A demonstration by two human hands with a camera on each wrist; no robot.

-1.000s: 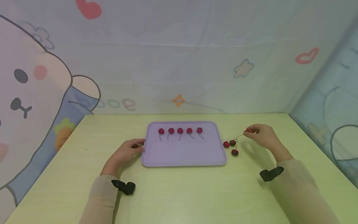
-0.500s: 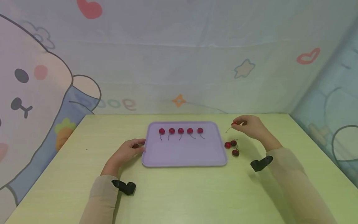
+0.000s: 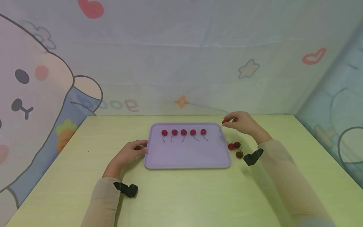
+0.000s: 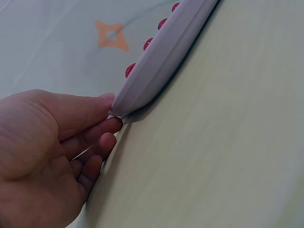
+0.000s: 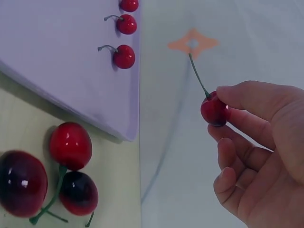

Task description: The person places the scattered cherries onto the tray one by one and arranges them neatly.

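Over the tray's (image 3: pixel 187 157) far right corner, right hand (image 3: pixel 241 123) raised, fingers pinching a cherry (image 3: pixel 224 121), left hand (image 3: pixel 128 155) gripping its edge

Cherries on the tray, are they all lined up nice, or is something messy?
Nothing looks wrong. Five cherries sit in a neat row along the far side of the purple tray. Three more cherries lie bunched on the table beside it, and the right hand pinches another cherry.

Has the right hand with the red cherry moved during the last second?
Yes. The right hand, pinching the small red cherry, moved left and toward the far edge of the table, from beyond the three loose cherries to the rectangular lilac plastic tray's far-right corner.
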